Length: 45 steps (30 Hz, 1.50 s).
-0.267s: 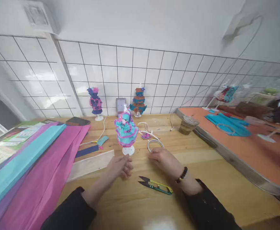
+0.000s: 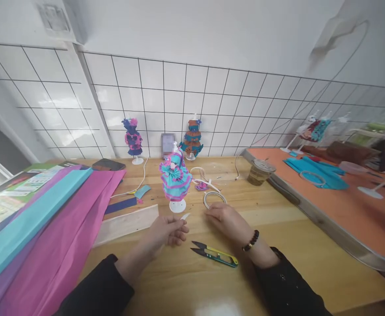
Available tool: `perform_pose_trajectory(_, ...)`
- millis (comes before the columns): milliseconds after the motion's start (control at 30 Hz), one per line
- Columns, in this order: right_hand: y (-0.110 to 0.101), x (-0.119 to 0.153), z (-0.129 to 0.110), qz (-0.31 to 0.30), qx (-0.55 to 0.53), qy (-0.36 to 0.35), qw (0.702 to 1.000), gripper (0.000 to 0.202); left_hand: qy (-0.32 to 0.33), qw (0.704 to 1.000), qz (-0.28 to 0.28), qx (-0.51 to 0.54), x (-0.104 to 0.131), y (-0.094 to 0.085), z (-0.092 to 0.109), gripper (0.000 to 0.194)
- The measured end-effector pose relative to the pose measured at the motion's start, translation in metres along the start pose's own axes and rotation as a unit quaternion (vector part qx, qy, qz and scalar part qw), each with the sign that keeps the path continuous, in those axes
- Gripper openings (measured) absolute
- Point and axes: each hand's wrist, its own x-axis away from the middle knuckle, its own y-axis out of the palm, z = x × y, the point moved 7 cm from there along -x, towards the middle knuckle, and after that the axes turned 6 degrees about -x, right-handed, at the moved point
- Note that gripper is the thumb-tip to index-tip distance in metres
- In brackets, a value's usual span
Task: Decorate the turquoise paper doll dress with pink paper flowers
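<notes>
My left hand [image 2: 169, 230] is closed, with a small white strip [image 2: 185, 216] sticking up from between thumb and fingers. Just behind it stands a small stand wearing a turquoise and pink ruffled dress [image 2: 176, 182] on a white base. My right hand [image 2: 223, 218] has its fingertips pressed together near the front edge of a pale ring of tape or cord [image 2: 214, 194]; what they hold, if anything, is hidden. Thread snips [image 2: 214, 254] with a yellow and green handle lie on the wooden table between my forearms.
Pink paper [image 2: 60, 228] and turquoise paper [image 2: 41, 224] cover the left side. Two dressed stands [image 2: 133, 140] [image 2: 192, 140] and a phone [image 2: 168, 145] stand by the wall. A lidded cup [image 2: 260, 172] is at right, beside an orange surface [image 2: 314, 188] with turquoise fabric.
My left hand has moved slightly right, its thumb now pressed in with a white strip showing. The right hand has barely moved. The view has shifted slightly.
</notes>
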Motion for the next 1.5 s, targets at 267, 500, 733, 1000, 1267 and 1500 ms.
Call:
perform_pose_trajectory(267,0.021,0.005,0.053,0.08,-0.394,0.269,0.875,0.028,0.01,0.997,-0.044,-0.055,0.0,0.007,-0.005,0.031)
perform_pose_trajectory(500,0.003,0.013,0.077,0.177,-0.432,0.318,0.825,0.034,0.011,0.997,-0.037,-0.074,-0.002,0.004,-0.006,0.029)
perform_pose_trajectory(733,-0.007,0.006,0.036,0.184,-0.366,0.21,0.888,0.03,0.037,0.997,-0.013,-0.066,0.001,0.008,0.004,0.033)
perform_pose_trajectory(1000,0.028,-0.005,-0.036,-0.024,-0.31,0.089,0.946,0.032,0.079,0.991,0.003,-0.104,0.002,0.012,0.008,0.034)
perform_pose_trajectory(1267,0.03,-0.007,-0.028,0.04,-0.392,0.103,0.913,0.026,0.081,0.991,-0.013,-0.107,0.0,0.018,0.001,0.039)
perform_pose_trajectory(1500,0.037,-0.005,-0.023,0.037,-0.428,0.162,0.889,0.025,0.073,0.99,-0.018,-0.119,0.0,0.018,0.001,0.04)
